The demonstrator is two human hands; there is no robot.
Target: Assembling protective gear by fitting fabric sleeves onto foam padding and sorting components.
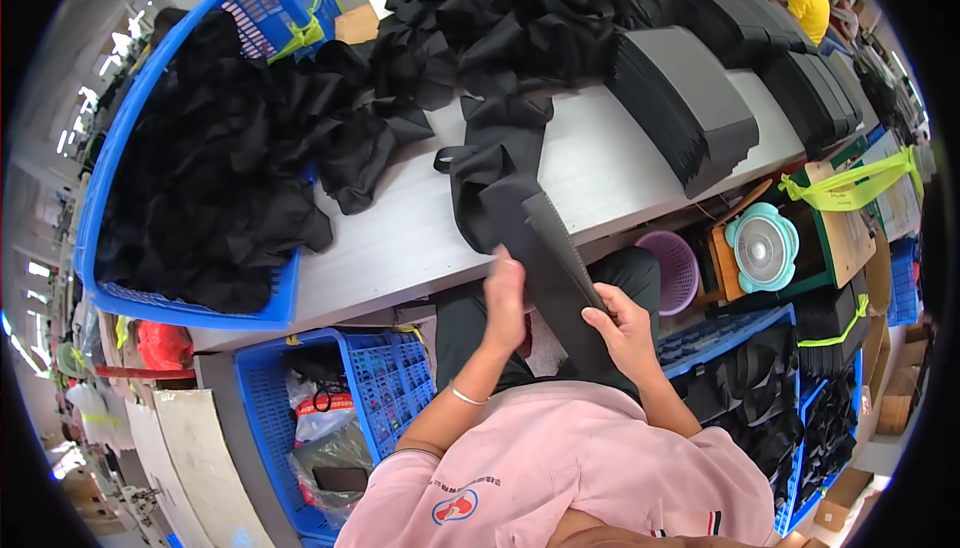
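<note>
The lower part of a long black panel (548, 268) is held above the lap, its upper end seen over the desk (372, 236). At its right edge the right grip (620, 328) is clamped on it, thumb on the near face. The left grip (506, 300) is blurred beside the left edge; whether it is closed on the panel cannot be told. If the panel is held by the right alone, it may be swung or twisted out of line, and its layers, which show at the toothed edge, may be slid apart. If it is let slip, it could be dropped between the knees.

Just beyond, a looped black piece (505, 130) is seen against the panel's upper end; whether they are joined is not shown. Its loop could be snagged and the piece pulled off the desk. To the left, fabric is spilled over the rim of a blue basket (283, 296) and could be dragged along.

Farther off, a heap of black fabric (500, 23) might be tugged loose, and a leaning stack of black panels (680, 88) could be toppled by a knock.
</note>
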